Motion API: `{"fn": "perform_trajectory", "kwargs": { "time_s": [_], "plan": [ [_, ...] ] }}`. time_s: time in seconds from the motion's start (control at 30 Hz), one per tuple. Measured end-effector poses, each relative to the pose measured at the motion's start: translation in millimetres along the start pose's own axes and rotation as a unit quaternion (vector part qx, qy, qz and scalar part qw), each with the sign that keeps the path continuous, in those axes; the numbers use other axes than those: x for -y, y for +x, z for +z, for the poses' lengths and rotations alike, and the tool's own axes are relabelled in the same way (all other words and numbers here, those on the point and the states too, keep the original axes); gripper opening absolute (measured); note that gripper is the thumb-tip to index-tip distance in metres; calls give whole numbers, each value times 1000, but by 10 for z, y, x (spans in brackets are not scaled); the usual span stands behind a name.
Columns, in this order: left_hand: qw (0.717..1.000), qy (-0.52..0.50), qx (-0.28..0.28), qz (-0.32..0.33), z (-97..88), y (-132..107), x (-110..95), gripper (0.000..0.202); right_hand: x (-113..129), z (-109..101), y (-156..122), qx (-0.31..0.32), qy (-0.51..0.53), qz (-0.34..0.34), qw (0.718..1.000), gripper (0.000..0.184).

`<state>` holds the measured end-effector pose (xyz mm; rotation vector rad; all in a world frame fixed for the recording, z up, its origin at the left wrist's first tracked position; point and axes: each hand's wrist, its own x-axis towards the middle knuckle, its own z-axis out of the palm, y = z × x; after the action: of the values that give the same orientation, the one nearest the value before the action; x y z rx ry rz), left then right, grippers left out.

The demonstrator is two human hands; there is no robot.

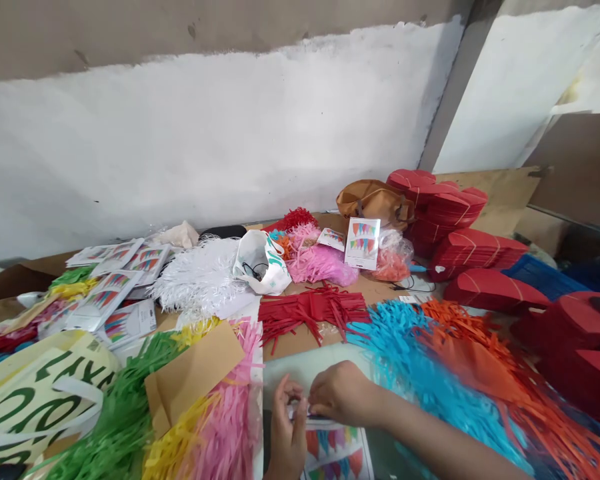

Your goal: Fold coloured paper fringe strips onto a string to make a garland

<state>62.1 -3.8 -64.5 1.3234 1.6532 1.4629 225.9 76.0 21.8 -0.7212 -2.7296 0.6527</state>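
Only warped, unreadable green lettering on a pale plastic bag (43,400)

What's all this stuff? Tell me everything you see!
bunting packet: 1, white, under the hands
bunting packets: several, white, left
upright bunting card: 1, white, back middle
white fringe: 1, white, back left
pink fringe: 2, pink, back middle and front left
red fringe: 1, red, middle
blue fringe: 1, blue, right of the hands
orange fringe: 1, orange, far right
green fringe: 1, green, front left
kraft envelope: 1, brown, front left
tied paper bundles: several, red, right
plastic crate: 1, blue, right
tan bag: 1, tan, back right
left hand: 1, at the packet's top edge
right hand: 1, at the same edge
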Motion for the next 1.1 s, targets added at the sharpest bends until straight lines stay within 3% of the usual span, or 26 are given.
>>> {"fn": "perform_trajectory", "kwargs": {
  "time_s": [0.1, 0.2, 0.3, 0.4, 0.5, 0.57, 0.63, 0.73, 0.87, 1.1],
  "plan": [
    [998, 56, 7, 13, -35, 15, 14, 39, -11, -86, -6, 3, 34, 12, 999, 24],
    [982, 153, 34, 105, -116, 73, 2, 29, -59, -175, -27, 17, 64, 40, 997, 22],
    [914, 320, 53, 244, -159, 167, -158, 29, -85, -172, -34, 9, 44, 68, 997, 21],
    [834, 441, 120, 310, -129, 246, -404, 22, -103, -67, -51, 4, 27, 82, 996, 20],
    [798, 473, 167, 336, -109, 291, -529, 26, -176, 77, -159, -47, 180, 129, 974, 19],
    [783, 497, 151, 343, -126, 318, -507, 25, -247, 185, -278, -117, 334, 176, 919, 36],
    [768, 520, 134, 348, -143, 354, -446, 26, -300, 294, -389, -165, 403, 218, 873, 45],
    [758, 515, 152, 369, -130, 424, -381, 30, -309, 417, -479, -191, 363, 246, 878, 26],
    [735, 502, 201, 408, -97, 489, -383, 36, -251, 442, -507, -200, 322, 250, 891, 23],
    [719, 517, 140, 443, -116, 464, -383, 31, -184, 391, -566, -182, 295, 248, 905, 22]
  ]
}}
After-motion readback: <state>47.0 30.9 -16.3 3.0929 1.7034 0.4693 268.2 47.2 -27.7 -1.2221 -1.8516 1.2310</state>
